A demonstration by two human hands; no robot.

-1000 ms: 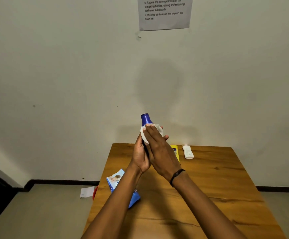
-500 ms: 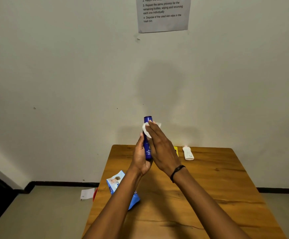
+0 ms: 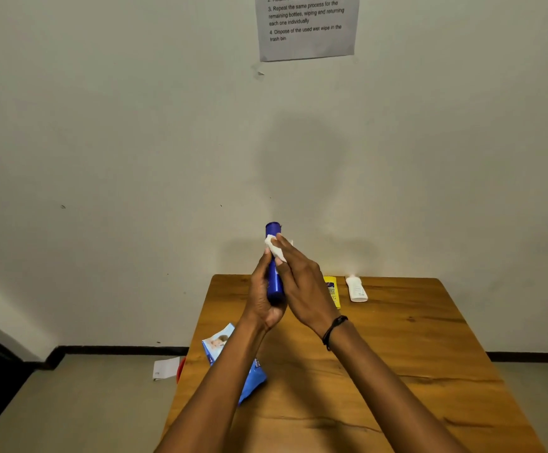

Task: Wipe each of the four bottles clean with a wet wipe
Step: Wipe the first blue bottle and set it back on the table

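A blue bottle (image 3: pixel 274 279) is held upright above the far end of the wooden table (image 3: pixel 396 371), its lower body gripped in the curled fingers of the left hand (image 3: pixel 262 295). Held this way, the upper part and cap are left exposed for cleaning. A white wet wipe (image 3: pixel 274 248) is pressed against the bottle just below the cap by the right hand (image 3: pixel 302 282), whose fingers lie fairly straight over the wipe; whether the thumb is wrapped round the far side cannot be told. A dark band (image 3: pixel 334 331) is worn on the right wrist.

Beyond the hands, a yellow bottle (image 3: pixel 333 291) and a white bottle (image 3: pixel 356 288) lie flat near the table's back edge, just beside each other and apart from the work. A fourth bottle is not seen and may be hidden. A blue wet-wipe pack (image 3: pixel 223 348) lies at the table's left edge, partly under the left forearm, presumably kept within reach. An instruction sheet (image 3: pixel 306 26) is fixed to the wall above, and a white paper (image 3: pixel 165 368) lies on the floor.
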